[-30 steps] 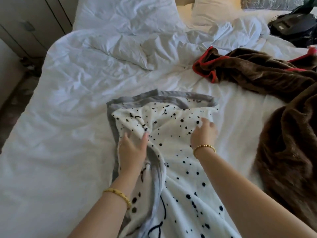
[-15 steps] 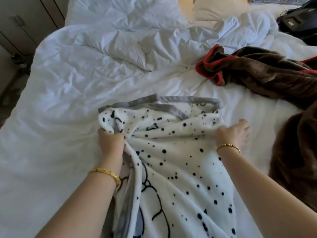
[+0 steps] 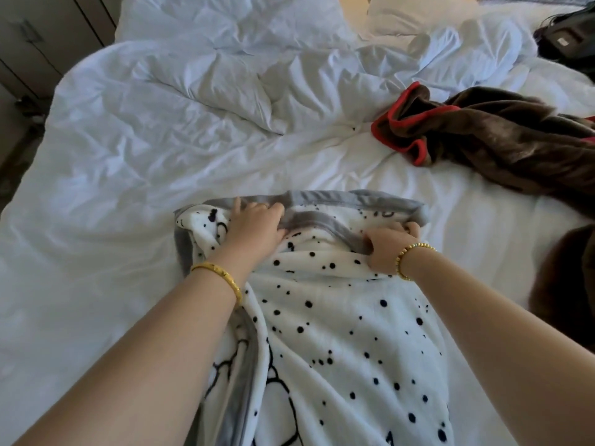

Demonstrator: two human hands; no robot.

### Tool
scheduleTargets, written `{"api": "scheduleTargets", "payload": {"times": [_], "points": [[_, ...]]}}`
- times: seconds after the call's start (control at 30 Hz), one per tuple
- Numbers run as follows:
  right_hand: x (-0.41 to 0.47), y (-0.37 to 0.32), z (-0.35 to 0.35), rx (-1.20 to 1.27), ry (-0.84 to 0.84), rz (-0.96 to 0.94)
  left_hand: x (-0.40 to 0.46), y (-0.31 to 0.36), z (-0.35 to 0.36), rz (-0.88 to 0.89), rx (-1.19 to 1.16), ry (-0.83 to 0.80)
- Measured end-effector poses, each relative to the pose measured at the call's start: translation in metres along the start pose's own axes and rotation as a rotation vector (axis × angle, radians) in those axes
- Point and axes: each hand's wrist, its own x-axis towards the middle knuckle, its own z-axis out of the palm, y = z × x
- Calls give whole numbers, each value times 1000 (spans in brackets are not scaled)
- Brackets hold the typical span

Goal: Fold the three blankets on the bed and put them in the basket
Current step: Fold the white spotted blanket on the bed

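A white blanket with black spots and a grey border point(image 3: 338, 317) lies on the bed in front of me and runs off the bottom of the view. My left hand point(image 3: 256, 226) grips the grey border at the blanket's far left, fingers over the hem and thumb below it. My right hand point(image 3: 388, 249) is curled round a fold of the same border near the far right corner. A brown blanket with red trim point(image 3: 502, 146) lies crumpled at the right. A second dark brown blanket point(image 3: 566, 284) shows at the right edge. No basket is in view.
A rumpled white duvet point(image 3: 193, 107) covers the bed, with pillows point(image 3: 402, 14) at the head. A black bag point(image 3: 570, 40) sits at the far right corner. Wooden cabinets point(image 3: 38, 37) and floor lie past the bed's left edge.
Both hands have moved from the blanket's sides to its far grey border. The left hand went farther and to the right; the right hand came inward and closed on the hem.
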Motion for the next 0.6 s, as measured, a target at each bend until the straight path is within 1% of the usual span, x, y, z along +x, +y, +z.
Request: {"api": "scheduleTargets", "payload": {"times": [0.07,0.13,0.17,0.23,0.27,0.3,0.37,0.4,0.43,0.47,0.53,0.57,0.6], "points": [[3,4,-3,-214,-72,57,-2,-7,1,-47,42,75],[7,7,-10,-328,-163,54,1,-11,-4,-213,-27,173],[9,9,-17,-271,-218,22,4,-12,-8,-313,-86,218],[12,10,-38,14,-286,35,11,-16,-16,-462,-203,281],[11,10,-47,61,-338,59,14,-19,-18,-502,-244,277],[9,8,-54,3,-372,79,15,-21,-19,-522,-263,242],[14,6,-56,-150,-300,90,11,-24,-18,-498,-236,129],[16,7,-51,-147,-239,82,8,-25,-15,-450,-196,76],[17,6,-46,-86,-120,96,4,-24,-11,-389,-143,39],[18,8,-42,37,64,133,1,-24,-7,-331,-91,21],[14,7,-43,433,640,250,-2,-24,-2,-268,-53,49],[11,6,-46,608,870,282,-2,-25,-1,-269,-72,89],[10,5,-47,693,977,293,-3,-26,-2,-288,-103,131]]}}
